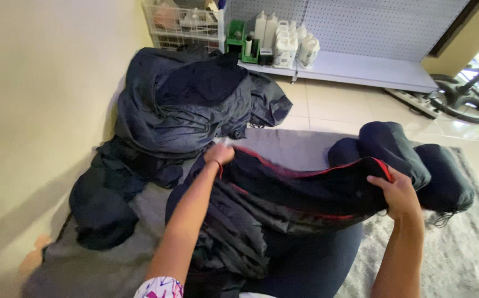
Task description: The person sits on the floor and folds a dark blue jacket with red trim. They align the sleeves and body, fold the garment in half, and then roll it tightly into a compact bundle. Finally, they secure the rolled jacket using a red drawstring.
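left hand (pixel 219 154) grips our dark red-piped garment (pixel 300 190) at its far end | right hand (pixel 397 193) grips its near corner (stretched over our lap) | rolled dark bundles (pixel 416 160) just beyond

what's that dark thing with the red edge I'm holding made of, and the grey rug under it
The dark garment looks like thin woven synthetic, slightly shiny and crumpling in soft folds, with red piping along one edge. The grey rug looks like shaggy pile, probably synthetic: fuzzy, tufted surface.
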